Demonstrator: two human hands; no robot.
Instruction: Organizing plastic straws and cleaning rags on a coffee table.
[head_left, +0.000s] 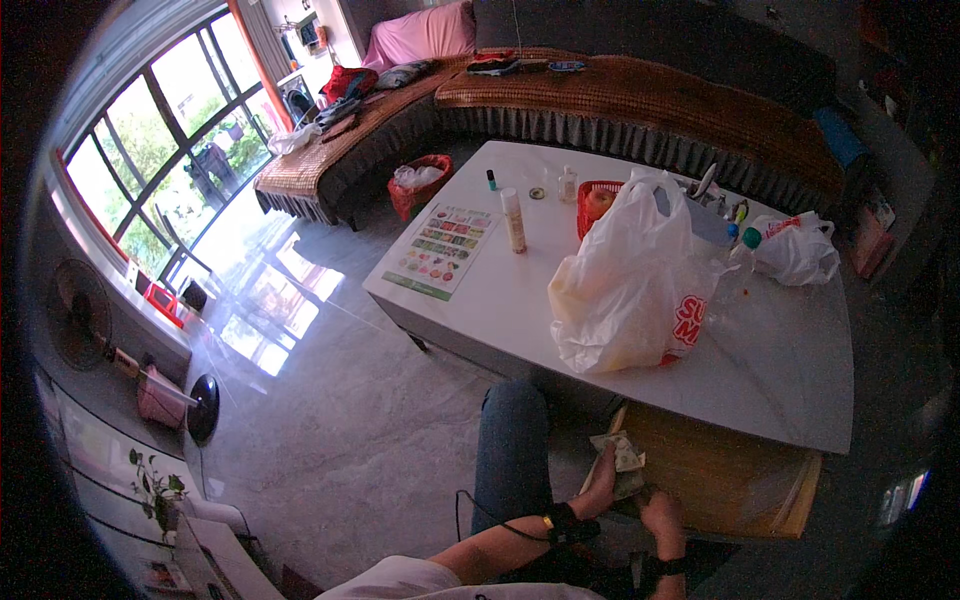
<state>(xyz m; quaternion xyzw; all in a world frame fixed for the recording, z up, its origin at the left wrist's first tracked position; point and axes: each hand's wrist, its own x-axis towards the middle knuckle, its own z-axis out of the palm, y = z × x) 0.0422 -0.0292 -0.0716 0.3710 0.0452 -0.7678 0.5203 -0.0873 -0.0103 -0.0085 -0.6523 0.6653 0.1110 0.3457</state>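
A few folded papers that look like banknotes (624, 454) are in my left hand (602, 480), above the left side of a pulled-out wooden drawer (720, 472). Close beside their lower end is my right hand (661, 516), blurred and dim, with its fingers turned toward the papers. Whether those fingers pinch them is not clear. Both wrists wear dark bands. The drawer juts out from under a white coffee table (780, 360), just right of my jeans-clad knee (514, 427).
On the table stand a large white plastic bag (630, 285), a smaller bag (796, 251), a spray can (514, 220), a red basket (592, 208) and a printed sheet (442, 251). Beyond are a corner sofa (600, 90) and a red waste bin (420, 184). A fan (202, 409) stands left.
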